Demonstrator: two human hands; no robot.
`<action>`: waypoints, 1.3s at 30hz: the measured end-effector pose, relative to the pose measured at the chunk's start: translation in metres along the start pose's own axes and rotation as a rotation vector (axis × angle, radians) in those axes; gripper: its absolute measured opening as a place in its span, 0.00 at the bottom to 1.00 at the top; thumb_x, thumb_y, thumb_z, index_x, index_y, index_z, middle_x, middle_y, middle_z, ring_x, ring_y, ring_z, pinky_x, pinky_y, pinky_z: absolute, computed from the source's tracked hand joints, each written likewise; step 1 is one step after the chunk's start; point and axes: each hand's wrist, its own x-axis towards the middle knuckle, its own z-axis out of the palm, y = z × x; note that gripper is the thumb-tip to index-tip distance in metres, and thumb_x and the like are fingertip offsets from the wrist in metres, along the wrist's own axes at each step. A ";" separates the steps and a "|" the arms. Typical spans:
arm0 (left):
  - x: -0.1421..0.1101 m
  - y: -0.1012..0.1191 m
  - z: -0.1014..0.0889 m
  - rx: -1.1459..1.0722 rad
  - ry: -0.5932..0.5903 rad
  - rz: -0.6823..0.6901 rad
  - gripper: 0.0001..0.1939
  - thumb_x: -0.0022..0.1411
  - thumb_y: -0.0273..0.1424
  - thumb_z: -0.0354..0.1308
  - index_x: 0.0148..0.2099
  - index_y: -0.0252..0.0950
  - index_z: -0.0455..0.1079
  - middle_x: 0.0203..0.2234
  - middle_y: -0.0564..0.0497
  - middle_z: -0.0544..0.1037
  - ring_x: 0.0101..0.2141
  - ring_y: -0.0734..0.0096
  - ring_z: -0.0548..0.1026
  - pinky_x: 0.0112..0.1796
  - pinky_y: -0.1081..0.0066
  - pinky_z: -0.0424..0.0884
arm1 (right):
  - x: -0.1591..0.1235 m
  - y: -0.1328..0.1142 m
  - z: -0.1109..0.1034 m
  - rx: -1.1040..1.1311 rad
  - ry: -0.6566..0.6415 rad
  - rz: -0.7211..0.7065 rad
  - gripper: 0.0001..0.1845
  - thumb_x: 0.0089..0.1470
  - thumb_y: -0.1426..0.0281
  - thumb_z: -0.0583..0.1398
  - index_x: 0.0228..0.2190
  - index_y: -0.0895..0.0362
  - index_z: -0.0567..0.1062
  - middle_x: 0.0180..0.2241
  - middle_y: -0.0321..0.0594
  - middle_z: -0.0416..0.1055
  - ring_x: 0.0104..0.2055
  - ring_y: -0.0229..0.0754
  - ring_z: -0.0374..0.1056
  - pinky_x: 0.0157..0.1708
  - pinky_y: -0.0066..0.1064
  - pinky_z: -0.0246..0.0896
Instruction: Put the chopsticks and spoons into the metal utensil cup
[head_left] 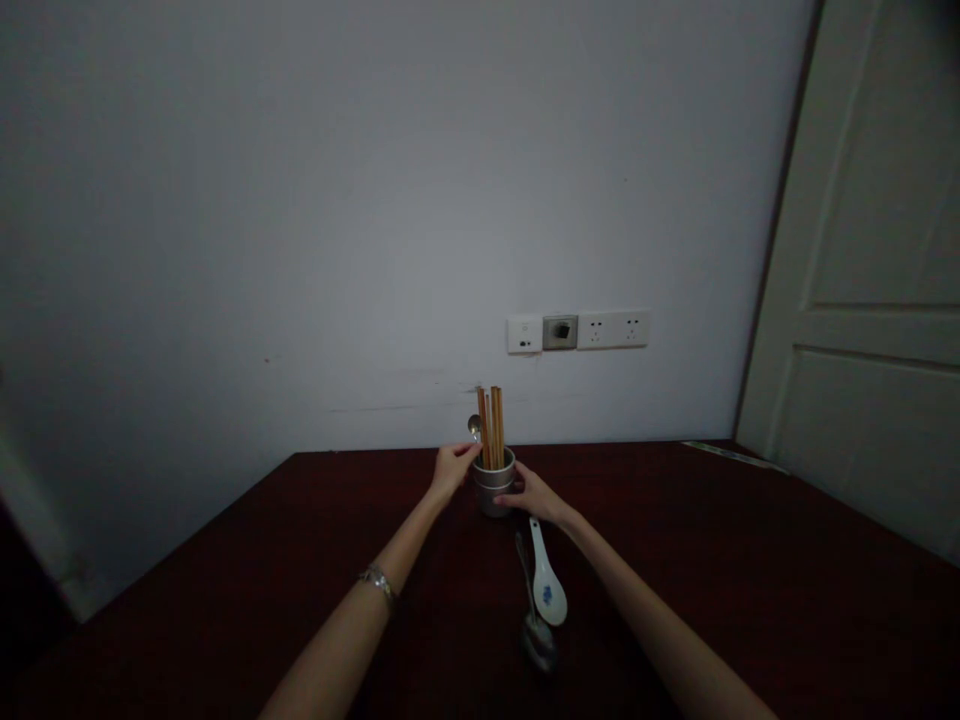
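A silvery metal cup (493, 490) stands upright on the dark red table with several wooden chopsticks (493, 425) in it. My right hand (536, 497) is closed round the cup's right side. At the left of the rim, my left hand (454, 466) pinches the handle of a small metal spoon (475, 425), whose bowl points up beside the chopsticks. The lower end of that spoon is hidden. Nearer to me lie a white soup spoon (549, 590) with a blue pattern and a larger metal spoon (538, 640), side by side.
The table (300, 540) reaches back to a pale wall (375, 220) with a row of sockets and switches (577, 331). A panelled door (870, 280) stands at the right. A flat narrow strip (735, 456) lies near the table's back right edge.
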 end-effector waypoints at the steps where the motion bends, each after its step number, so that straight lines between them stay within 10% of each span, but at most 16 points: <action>1: 0.000 0.000 0.000 -0.006 -0.006 0.005 0.21 0.50 0.42 0.56 0.38 0.29 0.73 0.07 0.59 0.60 0.10 0.84 0.55 0.13 0.80 0.48 | 0.000 0.001 0.000 0.006 -0.001 0.001 0.41 0.29 0.69 0.68 0.48 0.56 0.61 0.47 0.45 0.66 0.48 0.49 0.63 0.48 0.45 0.57; 21: -0.022 -0.038 -0.051 -0.085 0.095 -0.089 0.30 0.46 0.52 0.52 0.36 0.28 0.70 0.22 0.50 0.70 0.12 0.85 0.57 0.11 0.79 0.49 | -0.010 0.004 -0.045 -0.151 0.151 0.207 0.54 0.25 0.66 0.70 0.54 0.58 0.54 0.48 0.53 0.62 0.49 0.51 0.61 0.47 0.44 0.58; 31: -0.030 -0.074 -0.066 -0.137 0.123 -0.132 0.32 0.42 0.54 0.51 0.32 0.27 0.70 0.17 0.54 0.67 0.11 0.84 0.55 0.12 0.78 0.49 | -0.056 -0.001 -0.085 -0.526 0.403 0.136 0.25 0.44 0.66 0.58 0.46 0.62 0.66 0.41 0.50 0.69 0.42 0.44 0.67 0.43 0.36 0.61; 39: -0.029 -0.081 -0.064 -0.021 0.089 -0.044 0.32 0.43 0.56 0.50 0.27 0.28 0.70 0.13 0.55 0.64 0.11 0.82 0.55 0.14 0.77 0.48 | -0.106 -0.001 -0.076 -0.984 0.319 0.137 0.24 0.49 0.67 0.53 0.47 0.64 0.67 0.48 0.49 0.66 0.50 0.44 0.61 0.52 0.34 0.52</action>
